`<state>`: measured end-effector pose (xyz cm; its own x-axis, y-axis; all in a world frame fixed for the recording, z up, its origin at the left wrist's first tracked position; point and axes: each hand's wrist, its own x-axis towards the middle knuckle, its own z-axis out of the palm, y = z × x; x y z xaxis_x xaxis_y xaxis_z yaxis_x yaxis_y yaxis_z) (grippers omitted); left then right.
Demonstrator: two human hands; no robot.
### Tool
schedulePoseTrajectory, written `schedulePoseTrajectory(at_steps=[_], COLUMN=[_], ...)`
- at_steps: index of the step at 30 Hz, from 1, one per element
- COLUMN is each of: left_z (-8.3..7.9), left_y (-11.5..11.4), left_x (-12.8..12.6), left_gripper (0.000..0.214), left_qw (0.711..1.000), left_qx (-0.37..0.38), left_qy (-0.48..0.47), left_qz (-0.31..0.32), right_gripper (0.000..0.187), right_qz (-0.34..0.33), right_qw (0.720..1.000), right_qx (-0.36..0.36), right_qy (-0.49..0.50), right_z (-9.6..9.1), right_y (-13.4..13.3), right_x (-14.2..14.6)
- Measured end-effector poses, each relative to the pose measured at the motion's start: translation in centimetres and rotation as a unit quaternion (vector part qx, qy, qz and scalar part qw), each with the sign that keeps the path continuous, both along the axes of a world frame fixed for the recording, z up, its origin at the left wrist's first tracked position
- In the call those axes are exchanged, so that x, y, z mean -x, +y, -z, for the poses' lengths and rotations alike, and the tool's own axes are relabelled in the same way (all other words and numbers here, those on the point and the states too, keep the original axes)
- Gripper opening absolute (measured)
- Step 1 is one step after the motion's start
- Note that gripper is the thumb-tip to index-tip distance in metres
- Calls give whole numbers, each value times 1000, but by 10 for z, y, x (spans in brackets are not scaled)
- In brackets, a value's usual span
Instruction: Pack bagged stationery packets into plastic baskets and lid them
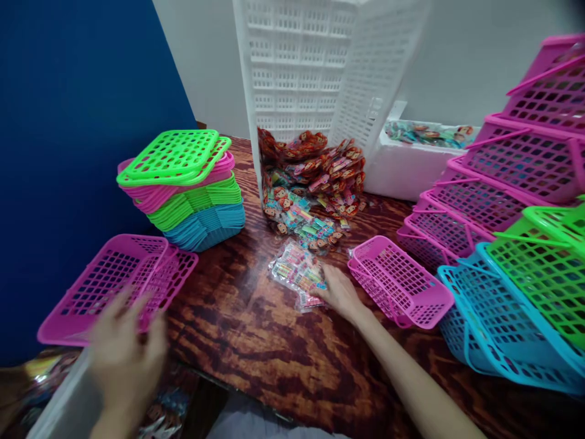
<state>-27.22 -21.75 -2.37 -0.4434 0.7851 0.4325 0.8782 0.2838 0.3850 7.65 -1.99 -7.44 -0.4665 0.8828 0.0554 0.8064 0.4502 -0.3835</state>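
Note:
My left hand [130,350] is blurred, its fingers apart, in front of a pink plastic basket [105,283] at the left table edge. Nothing shows in that hand, and I cannot tell whether it touches the basket. At the middle of the table, my right hand [340,292] grips the right edge of some clear plastic packets [295,268] with colourful contents. Its fingertips are partly hidden. Just right of this hand stands another pink basket [402,280], with no contents visible.
Behind the packets, a tipped white crate [301,67] spills many character-printed packets [315,177]. Stacked baskets [201,207] with green lids stand left. Filled pink, green and blue baskets [507,311] crowd the right. A white foam box [411,164] sits behind.

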Motion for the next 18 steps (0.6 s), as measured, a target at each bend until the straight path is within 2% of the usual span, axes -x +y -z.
schedulePoseTrajectory(at_steps=[1,2,4,5,8,11,13,15,18], left_z=[7,15,31,37,46,41,35,30,26], left_y=[12,26,59,76,122,153,164,169,169], left_x=[-24,-45,-79,-92,-112,-112,-108,-103,-100], left_gripper=[44,36,39,45,65,62,46,31,19], left_qw=[998,988,950,933,906,886,882,880,878], left_qx=[-11,7,70,95,179,260,280,292,307], left_qy=[-6,-12,7,29,89,110,107,101,85], left_qz=[61,154,304,346,373,367,364,361,357], right_gripper=[38,32,25,24,29,44,36,22,21], right_qz=[-4,-10,-37,-59,-139,-175,-158,-112,-42], right_qw=[1000,1000,998,997,986,983,987,987,980], right_qx=[-6,-13,-37,-56,-86,-42,27,100,161], right_qy=[11,20,17,8,-28,-27,4,50,110], right_z=[-2,-4,-11,-15,-22,-22,-19,-16,-13], right_y=[-6,-11,-23,-31,-58,-81,-87,-82,-64], right_x=[0,1,3,4,5,-1,-8,-16,-26])
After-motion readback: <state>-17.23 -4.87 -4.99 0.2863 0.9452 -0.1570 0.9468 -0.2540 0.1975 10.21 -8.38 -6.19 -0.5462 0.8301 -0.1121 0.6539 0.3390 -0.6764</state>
